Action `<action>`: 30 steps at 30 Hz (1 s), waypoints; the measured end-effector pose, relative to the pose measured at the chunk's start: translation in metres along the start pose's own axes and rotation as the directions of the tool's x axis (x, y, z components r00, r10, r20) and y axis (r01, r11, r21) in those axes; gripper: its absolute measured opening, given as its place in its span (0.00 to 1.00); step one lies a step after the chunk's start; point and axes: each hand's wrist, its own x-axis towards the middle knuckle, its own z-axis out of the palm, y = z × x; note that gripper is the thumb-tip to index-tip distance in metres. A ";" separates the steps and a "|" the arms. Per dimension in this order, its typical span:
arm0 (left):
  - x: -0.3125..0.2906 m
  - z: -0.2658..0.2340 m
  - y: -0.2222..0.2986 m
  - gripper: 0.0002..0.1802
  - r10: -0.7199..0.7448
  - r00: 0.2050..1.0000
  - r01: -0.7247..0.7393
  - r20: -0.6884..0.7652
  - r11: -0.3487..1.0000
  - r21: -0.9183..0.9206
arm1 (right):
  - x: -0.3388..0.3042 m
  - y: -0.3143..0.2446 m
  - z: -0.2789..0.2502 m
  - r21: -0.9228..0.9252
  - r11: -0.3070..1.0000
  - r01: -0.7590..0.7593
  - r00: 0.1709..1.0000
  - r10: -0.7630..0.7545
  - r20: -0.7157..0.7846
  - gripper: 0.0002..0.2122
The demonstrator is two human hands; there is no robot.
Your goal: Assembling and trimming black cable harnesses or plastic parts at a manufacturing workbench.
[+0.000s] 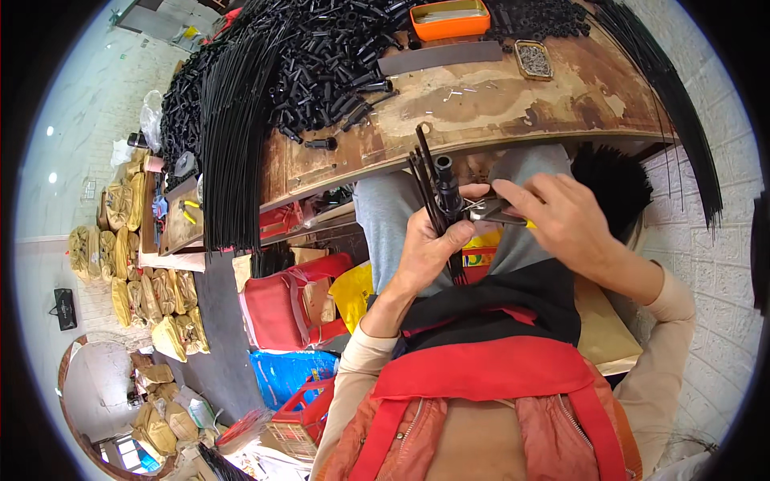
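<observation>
Above my lap, my left hand [427, 247] is closed around a black tubular part [446, 183] and several thin black rods [420, 172]. The tube stands nearly upright, its open end facing up, with the rods slanting along its left side. From the right, my right hand [563, 215] grips pliers [486, 211] with metal jaws and a bit of yellow on the handle. The jaws sit close beside the tube, near my left thumb. Whether they pinch something small there, I cannot tell.
The wooden bench [481, 104] ahead carries a heap of black tubular parts [329, 72], an orange box [451, 21] and a small tray of metal pieces [533, 61]. Bundles of black rods [237, 144] hang over its edge. A red padded seat [277, 309] stands left, a white brick wall right.
</observation>
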 end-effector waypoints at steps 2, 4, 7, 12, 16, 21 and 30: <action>-0.001 -0.004 0.002 0.26 -0.028 0.999 0.029 0.046 0.999 -0.019 | 0.003 0.007 -0.015 0.195 0.981 -0.016 0.988 -0.014 0.153 0.22; -0.001 -0.008 0.005 0.26 -0.106 0.985 0.105 0.139 0.994 0.011 | 0.008 0.004 -0.032 0.377 0.924 -0.070 0.954 -0.049 0.296 0.20; -0.004 -0.004 0.011 0.25 -0.074 0.991 0.059 0.115 0.990 0.129 | 0.027 -0.006 -0.054 0.413 0.155 -0.897 0.395 -0.137 0.909 0.20; 0.009 -0.001 -0.003 0.33 0.026 1.000 -0.025 -0.010 0.993 0.115 | 0.002 0.015 -0.029 0.286 0.958 -0.030 0.999 0.025 0.023 0.19; 0.005 -0.015 -0.004 0.30 -0.037 0.997 0.032 0.066 0.997 0.065 | 0.021 0.015 -0.054 0.540 0.745 -0.391 0.848 0.065 0.525 0.19; 0.002 -0.013 -0.004 0.28 -0.069 0.993 0.063 0.099 0.996 0.063 | 0.021 0.000 -0.059 0.445 0.283 -0.850 0.475 0.045 0.879 0.19; 0.002 -0.015 -0.001 0.29 0.015 0.994 -0.018 0.106 0.999 0.030 | 0.024 0.020 -0.053 0.428 0.249 -0.869 0.429 -0.050 0.902 0.27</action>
